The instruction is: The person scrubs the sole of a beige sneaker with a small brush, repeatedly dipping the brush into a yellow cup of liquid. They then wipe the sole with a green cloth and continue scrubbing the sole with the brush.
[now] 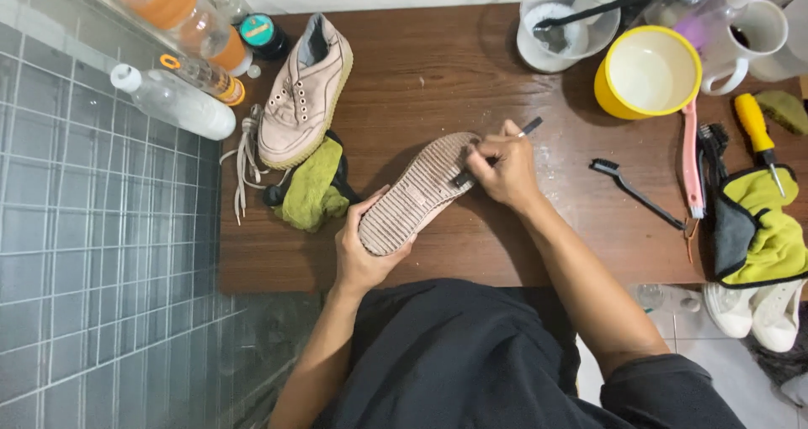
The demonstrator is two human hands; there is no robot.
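Shoe (pixel 414 195) sole-up, left hand (pixel 364 252) gripping its heel, right hand (pixel 505 172) closed on brush (pixel 497 154) at toe; sole still looks grimy, second shoe (pixel 305 92) beyond it waits.

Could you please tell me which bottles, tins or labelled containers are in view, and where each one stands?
Large clear bottle, top left corner: orange label.
Small round tin, beside it: teal lid, dark rim.
Slim bottle, lying left of the pink shoe: orange band.
White bottle, lying below it: white cap.
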